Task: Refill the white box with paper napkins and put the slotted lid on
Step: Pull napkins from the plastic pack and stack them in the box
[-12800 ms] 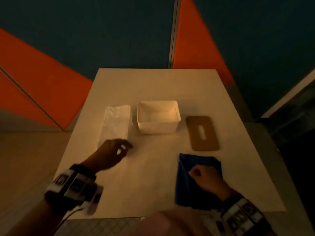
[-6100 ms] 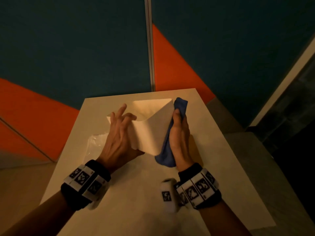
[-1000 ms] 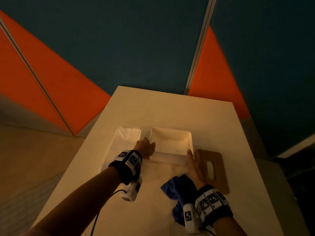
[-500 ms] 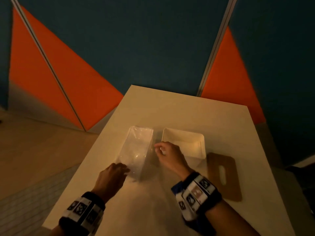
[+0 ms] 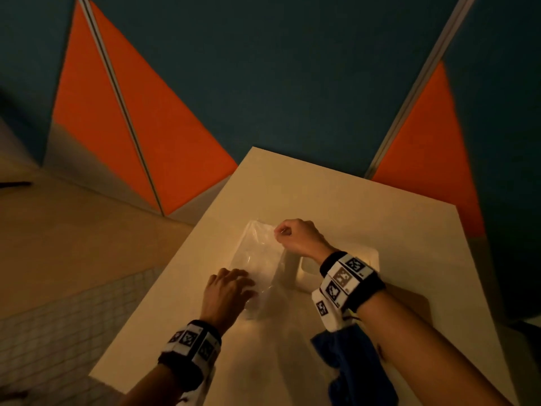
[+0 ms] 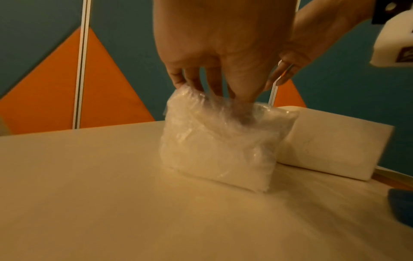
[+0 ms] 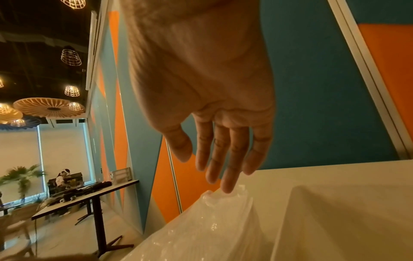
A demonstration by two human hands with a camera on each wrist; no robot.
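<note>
A pack of paper napkins (image 5: 257, 256) in clear plastic wrap lies on the table, left of the white box (image 5: 371, 254). My left hand (image 5: 231, 288) is at the pack's near end; in the left wrist view its fingers (image 6: 214, 91) and thumb dig into the wrap of the napkin pack (image 6: 219, 144). My right hand (image 5: 294, 235) reaches over the far end, fingers pointing down, one fingertip (image 7: 226, 189) touching a bunched peak of plastic. The box (image 6: 335, 148) stands open; my right wrist hides much of it. The brown slotted lid (image 5: 415, 303) lies right of the box, mostly under my forearm.
A blue cloth (image 5: 351, 364) lies crumpled on the table (image 5: 380, 212) under my right forearm. The table's left edge runs close to the pack, with floor beyond it. A teal and orange wall stands right behind the table.
My right hand has moved from the pack's near right side to its far end. My left hand has slid forward onto the near end. The view has swung left.
</note>
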